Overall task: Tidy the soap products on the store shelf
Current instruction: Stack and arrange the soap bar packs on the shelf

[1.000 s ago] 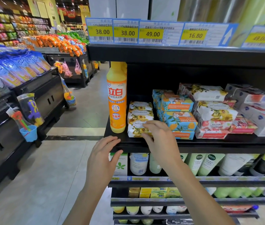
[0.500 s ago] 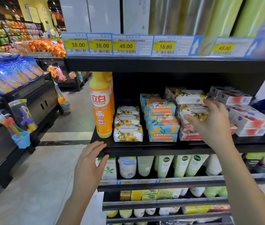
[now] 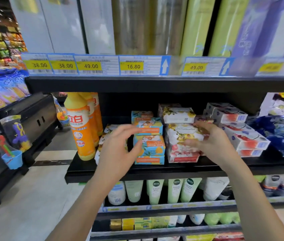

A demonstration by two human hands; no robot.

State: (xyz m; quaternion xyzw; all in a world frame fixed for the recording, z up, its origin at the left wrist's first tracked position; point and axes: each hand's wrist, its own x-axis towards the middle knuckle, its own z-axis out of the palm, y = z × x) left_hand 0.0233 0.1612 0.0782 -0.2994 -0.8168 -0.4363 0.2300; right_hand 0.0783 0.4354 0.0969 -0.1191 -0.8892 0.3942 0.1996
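**Target location.** The soap products sit on the black shelf point(image 3: 155, 171) in stacks side by side.
- At left is a low floral stack point(image 3: 109, 130), partly hidden by my left hand.
- In the middle are the blue soap boxes point(image 3: 149, 143).
- Just right of them is the floral soap pack point(image 3: 179, 134). It rests on red-printed packs point(image 3: 183, 156), and an upper floral pack point(image 3: 177, 115) lies askew on top of it.
- At far right are the white-and-red cartons point(image 3: 242, 136).
- An orange detergent bottle point(image 3: 81, 129) stands at the left end.

**Hand state.** The right hand point(image 3: 212, 141) has its fingers point(image 3: 205, 126) curled over the right end of the floral soap pack, with the thumb across the front face. I read this as a grip, though motion blur softens the contact. The left hand point(image 3: 118, 150) hovers in front of the blue soap boxes with its fingers apart, holding nothing.

**Handling.** I judge the packs to be light, rigid bars in paper or film wrap. They look stiff enough to push square, but the wrap may be slippery, so stacked packs can slide over each other.
- Take hold across the short ends, one hand at each end, not on the printed face.
- Steady the upper floral pack before shifting the one below it. Otherwise it may slip off toward the near edge of the shelf.
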